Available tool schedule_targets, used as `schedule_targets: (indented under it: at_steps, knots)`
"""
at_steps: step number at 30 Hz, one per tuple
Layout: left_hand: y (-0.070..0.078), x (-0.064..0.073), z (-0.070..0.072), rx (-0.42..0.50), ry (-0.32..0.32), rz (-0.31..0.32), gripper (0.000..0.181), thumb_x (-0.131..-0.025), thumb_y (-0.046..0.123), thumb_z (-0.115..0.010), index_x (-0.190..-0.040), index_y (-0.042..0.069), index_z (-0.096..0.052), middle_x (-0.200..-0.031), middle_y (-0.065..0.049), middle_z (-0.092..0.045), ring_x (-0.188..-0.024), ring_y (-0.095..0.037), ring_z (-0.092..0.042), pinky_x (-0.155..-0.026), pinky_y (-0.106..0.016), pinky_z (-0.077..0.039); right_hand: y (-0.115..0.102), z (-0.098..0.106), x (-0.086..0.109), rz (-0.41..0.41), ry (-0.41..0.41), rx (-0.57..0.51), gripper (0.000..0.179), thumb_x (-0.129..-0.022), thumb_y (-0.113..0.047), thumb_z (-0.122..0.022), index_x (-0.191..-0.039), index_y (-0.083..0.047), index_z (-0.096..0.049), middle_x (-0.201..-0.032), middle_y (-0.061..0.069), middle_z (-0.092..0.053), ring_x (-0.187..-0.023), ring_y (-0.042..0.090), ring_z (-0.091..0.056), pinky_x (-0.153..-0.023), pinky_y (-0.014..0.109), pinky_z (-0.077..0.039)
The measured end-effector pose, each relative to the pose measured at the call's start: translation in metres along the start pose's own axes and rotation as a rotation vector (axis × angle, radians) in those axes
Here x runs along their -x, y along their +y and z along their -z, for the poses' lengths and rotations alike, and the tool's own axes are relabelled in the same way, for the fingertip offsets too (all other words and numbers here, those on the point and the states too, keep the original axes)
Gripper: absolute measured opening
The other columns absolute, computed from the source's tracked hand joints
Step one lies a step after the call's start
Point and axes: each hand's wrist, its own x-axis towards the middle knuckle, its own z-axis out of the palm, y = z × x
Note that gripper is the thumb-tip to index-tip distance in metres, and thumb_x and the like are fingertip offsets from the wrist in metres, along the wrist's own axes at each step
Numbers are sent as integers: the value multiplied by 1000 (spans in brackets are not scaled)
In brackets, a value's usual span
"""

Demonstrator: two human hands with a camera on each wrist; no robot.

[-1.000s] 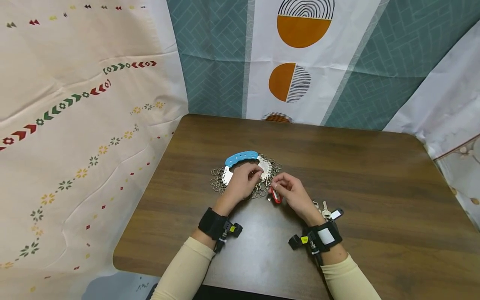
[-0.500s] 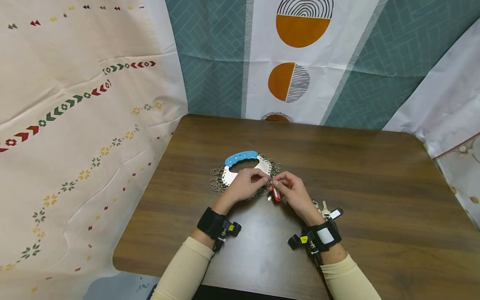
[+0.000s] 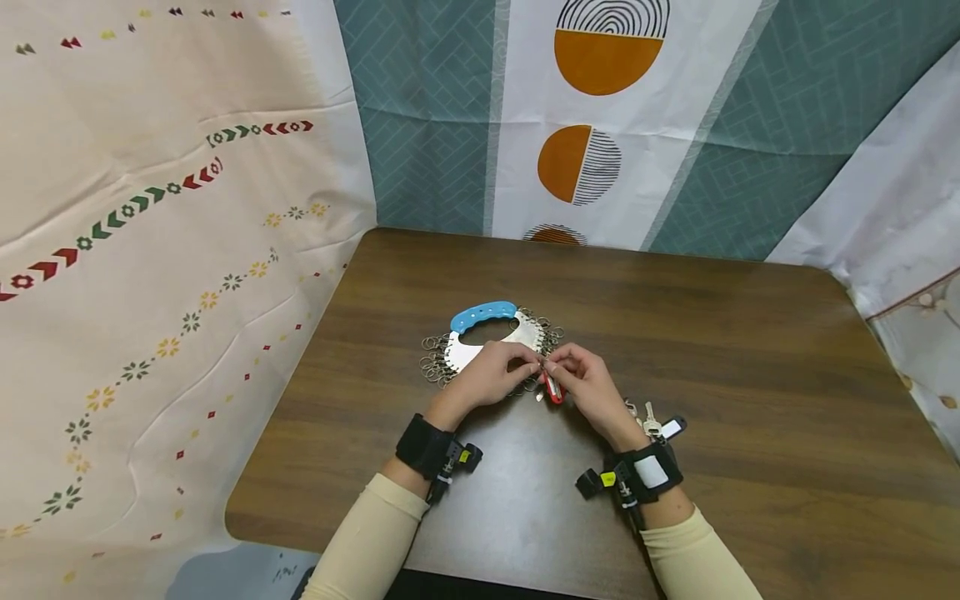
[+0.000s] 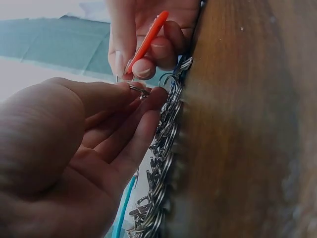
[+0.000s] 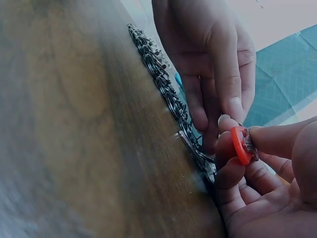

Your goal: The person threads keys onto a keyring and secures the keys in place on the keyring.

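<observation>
My left hand (image 3: 491,372) pinches a small metal ring (image 4: 138,90) between thumb and fingertip. Right against it, my right hand (image 3: 588,387) holds a red key tag (image 3: 554,388) between thumb and fingers; the tag's metal side shows in the right wrist view (image 5: 249,144). Both sets of fingertips meet at the right lower edge of a white, rounded key holder plate (image 3: 459,353) with a blue handle (image 3: 483,315). Several metal rings and clips (image 4: 166,134) line the plate's edge. My left hand covers part of the plate and its lower rings.
Beside my right wrist lie a few keys (image 3: 651,421) and a black tag with a white label (image 3: 673,428), partly hidden by the forearm. The brown wooden table (image 3: 750,350) reaches patterned cloths (image 3: 427,125) at the back and left.
My left hand has moved right, away from over the plate, to meet the right hand at the red key tag. The right hand and tag have hardly moved.
</observation>
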Motion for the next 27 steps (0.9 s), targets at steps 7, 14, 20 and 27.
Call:
schedule_targets:
  at_steps: [7, 14, 20, 27]
  knots:
    - [1, -1, 1, -27, -10, -15, 16, -108, 17, -65, -114, 12, -79, -123, -1, -77, -114, -14, -69, -97, -31, -53, 0, 1, 0, 3, 1, 7, 17, -107, -9, -64, -114, 7, -62, -99, 30, -71, -83, 16, -67, -67, 22, -48]
    - [1, -1, 2, -54, -20, -40, 17, -107, 16, -65, -113, 13, -81, -125, -1, -76, -116, -16, -70, -99, -31, -53, 0, 1, 0, -6, 7, 1, 17, -107, -8, -64, -114, 8, -62, -99, 28, -71, -83, 15, -68, -67, 22, -49]
    - [0, -1, 0, -40, -7, -33, 16, -107, 18, -66, -112, 13, -80, -122, 0, -77, -113, -14, -70, -98, -32, -54, 1, 2, -1, -8, 3, 24, 18, -108, -9, -63, -114, 7, -62, -99, 27, -72, -83, 16, -66, -69, 22, -48]
    - [-2, -2, -4, -13, 4, 0, 12, -106, 17, -64, -108, 14, -76, -108, 4, -76, -95, -7, -67, -87, -28, -54, 0, 4, 0, 5, -10, 75, 15, -107, -12, -65, -114, 2, -65, -98, 22, -74, -84, 18, -65, -70, 24, -48]
